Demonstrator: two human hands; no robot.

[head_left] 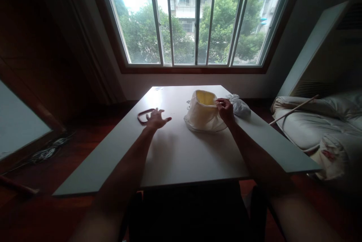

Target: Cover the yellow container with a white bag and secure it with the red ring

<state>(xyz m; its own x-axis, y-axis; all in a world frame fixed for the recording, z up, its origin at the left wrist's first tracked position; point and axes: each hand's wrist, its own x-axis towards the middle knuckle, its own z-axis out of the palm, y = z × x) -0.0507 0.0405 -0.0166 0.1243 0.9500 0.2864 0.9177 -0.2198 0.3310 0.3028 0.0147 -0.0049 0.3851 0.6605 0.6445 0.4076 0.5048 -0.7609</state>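
Observation:
A pale yellow bin (pixel 202 115) stands on the white table, lined with a thin whitish plastic bag (pixel 195 121) that is folded over its rim and flares out around the base. My right hand (pixel 225 110) is at the bin's right rim, thumb and fingers pinched on the bag's edge there. To the left, my left hand (pixel 157 119) hovers low over the table with its fingers spread. Its fingertips reach the right end of a brown, rounded rectangular ring (pixel 139 118); whether they touch it I cannot tell.
A crumpled whitish plastic bag (pixel 240 107) lies on the table (pixel 192 159) behind my right hand. Small dark items (pixel 188 102) sit left of the bin, partly hidden. A sofa with a stick (pixel 296 109) across it is at the right; cables (pixel 48 151) lie on the floor at left.

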